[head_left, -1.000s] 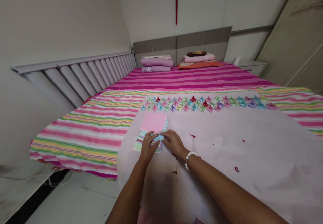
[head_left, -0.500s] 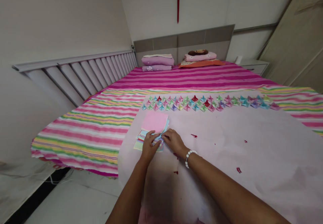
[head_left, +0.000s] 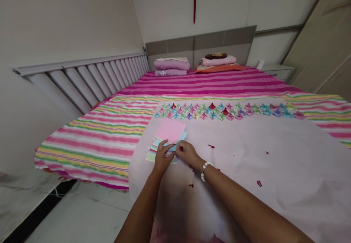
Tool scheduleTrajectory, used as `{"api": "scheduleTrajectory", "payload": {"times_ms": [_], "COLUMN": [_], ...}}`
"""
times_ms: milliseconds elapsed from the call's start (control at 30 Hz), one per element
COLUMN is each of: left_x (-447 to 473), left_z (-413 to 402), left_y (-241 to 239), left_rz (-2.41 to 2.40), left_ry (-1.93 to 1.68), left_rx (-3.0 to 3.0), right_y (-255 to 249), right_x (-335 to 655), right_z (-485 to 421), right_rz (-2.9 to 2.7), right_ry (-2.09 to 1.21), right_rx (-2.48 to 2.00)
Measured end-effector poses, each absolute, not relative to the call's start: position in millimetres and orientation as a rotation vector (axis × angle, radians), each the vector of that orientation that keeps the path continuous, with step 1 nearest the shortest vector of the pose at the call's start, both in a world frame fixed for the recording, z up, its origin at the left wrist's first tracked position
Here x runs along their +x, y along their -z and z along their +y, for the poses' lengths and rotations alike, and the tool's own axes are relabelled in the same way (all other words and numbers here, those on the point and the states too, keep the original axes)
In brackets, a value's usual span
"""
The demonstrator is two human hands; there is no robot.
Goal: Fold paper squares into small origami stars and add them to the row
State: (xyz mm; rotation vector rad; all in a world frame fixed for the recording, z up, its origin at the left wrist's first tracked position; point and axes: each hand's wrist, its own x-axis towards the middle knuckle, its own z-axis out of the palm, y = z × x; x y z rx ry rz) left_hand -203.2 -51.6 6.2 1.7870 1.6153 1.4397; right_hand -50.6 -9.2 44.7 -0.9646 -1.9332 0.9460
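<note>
A loose stack of square coloured paper sheets lies on the pale board, with a pink sheet on top and blue, white and green ones showing below. My left hand grips the near edge of the stack, thumb and fingers closing on it. Against the stack's right near corner, my right hand has its fingers curled into a pinch by the blue sheet. What exactly its fingertips hold is too small to make out. A white bead bracelet circles the right wrist.
Rows of small folded paper pieces in several colours line the far side of the pale board. Red paper scraps are scattered on it. Beneath is a bed with a striped sheet; folded bedding sits by the headboard.
The pink and blue sheets have shifted slightly to the right, and more of the blue sheet shows. My right hand's fingers are more tightly curled; my left hand has hardly moved.
</note>
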Motion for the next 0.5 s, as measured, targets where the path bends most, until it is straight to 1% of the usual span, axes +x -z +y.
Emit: {"api": "scheduleTrajectory", "payload": {"times_ms": [167,267,367,500], "left_x": [-202,-201,-200,-200], "left_z": [-53,-53,-53,-54], "left_y": [-9,-9,-9,-7], "left_rz": [1.578,1.572,1.576,1.570], "left_ry": [-1.465,-1.484,-1.506,-1.525], "left_rx": [1.789,1.781,1.762,1.745], "right_y": [-41,-47,-69,-120], "right_x": [-46,-43,-37,-15], "right_z": [-6,-5,-16,-63], "right_rz": [-1.782,-1.695,-1.634,-1.660], "right_ry": [-1.180,-1.293,-1.417,-1.684], "right_rx": [-0.953,-0.944,-0.909,-0.688]}}
